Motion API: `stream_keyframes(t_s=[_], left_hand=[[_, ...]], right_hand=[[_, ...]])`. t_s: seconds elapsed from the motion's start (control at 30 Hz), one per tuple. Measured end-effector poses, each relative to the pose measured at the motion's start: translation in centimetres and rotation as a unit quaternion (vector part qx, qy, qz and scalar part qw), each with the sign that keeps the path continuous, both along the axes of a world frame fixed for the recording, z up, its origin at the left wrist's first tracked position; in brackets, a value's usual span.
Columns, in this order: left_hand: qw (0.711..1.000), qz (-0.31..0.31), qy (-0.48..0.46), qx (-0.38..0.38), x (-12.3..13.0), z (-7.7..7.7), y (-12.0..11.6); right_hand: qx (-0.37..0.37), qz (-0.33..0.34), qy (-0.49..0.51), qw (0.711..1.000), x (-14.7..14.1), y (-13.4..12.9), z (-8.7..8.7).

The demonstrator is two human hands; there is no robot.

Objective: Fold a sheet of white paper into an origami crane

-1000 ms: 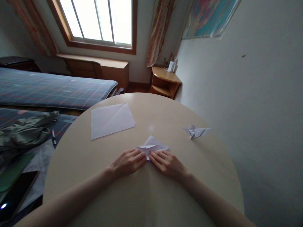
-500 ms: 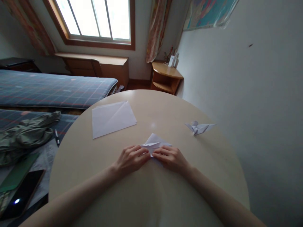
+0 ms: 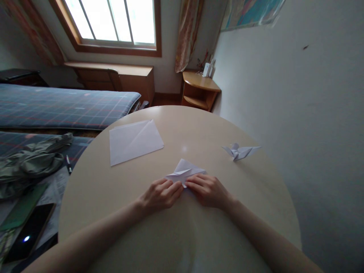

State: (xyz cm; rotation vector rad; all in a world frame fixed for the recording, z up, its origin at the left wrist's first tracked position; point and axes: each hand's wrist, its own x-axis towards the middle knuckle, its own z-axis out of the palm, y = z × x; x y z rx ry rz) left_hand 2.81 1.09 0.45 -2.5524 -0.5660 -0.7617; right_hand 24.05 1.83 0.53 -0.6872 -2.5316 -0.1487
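A partly folded white sheet of paper (image 3: pixel 184 167) lies on the round cream table (image 3: pixel 182 235), its far corner pointing away from me. Both hands press on its near side. My left hand (image 3: pixel 164 193) is closed at the left of the near edge, with fingertips on the paper. My right hand (image 3: pixel 209 190) covers the right part, fingers pressed together on the folded layers. The hands almost meet at the middle, and they hide much of the near edge. Off to the right stands a folded paper crane (image 3: pixel 239 151), apart from both hands.
Loose white sheets (image 3: pixel 135 142) lie at the table's far left. Left of the table, a bed holds a rumpled garment (image 3: pixel 36 157), a pen (image 3: pixel 68 165), papers, a green folder (image 3: pixel 22 206) and a phone (image 3: pixel 30 231). A wall (image 3: pixel 321 125) borders the right side.
My left hand has shifted slightly on the paper, uncovering more of its left point. The right hand stays on the folded layers. The camera view has shifted a little.
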Motion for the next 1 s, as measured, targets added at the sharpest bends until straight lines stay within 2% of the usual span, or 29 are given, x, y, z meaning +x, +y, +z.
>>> stream_keyframes(t_s=[0.2,0.33,0.47,0.7,0.87,1.0], left_hand=[[1.000,-0.010,0.001,-0.024,-0.12,-0.14,0.13],[0.999,0.005,-0.013,-0.047,0.19,-0.43,0.06],[0.999,0.026,-0.018,-0.030,0.62,-0.43,-0.12],[0.999,0.035,0.025,-0.014,0.57,-0.11,-0.10],[1.000,0.012,-0.008,-0.016,0.49,-0.53,0.09],[0.999,0.025,-0.030,-0.012,0.37,-0.56,0.14]], right_hand=[[0.030,-0.007,-0.002,1.000,0.60,0.42,-0.07],[0.031,-0.003,-0.006,0.999,0.61,0.38,-0.10],[0.033,-0.003,-0.009,0.999,0.38,0.22,0.03],[0.026,-0.008,-0.032,0.999,0.23,0.04,0.20],[0.029,-0.009,-0.038,0.999,0.14,-0.06,0.34],[0.037,-0.007,-0.038,0.999,-0.08,-0.21,0.32]])
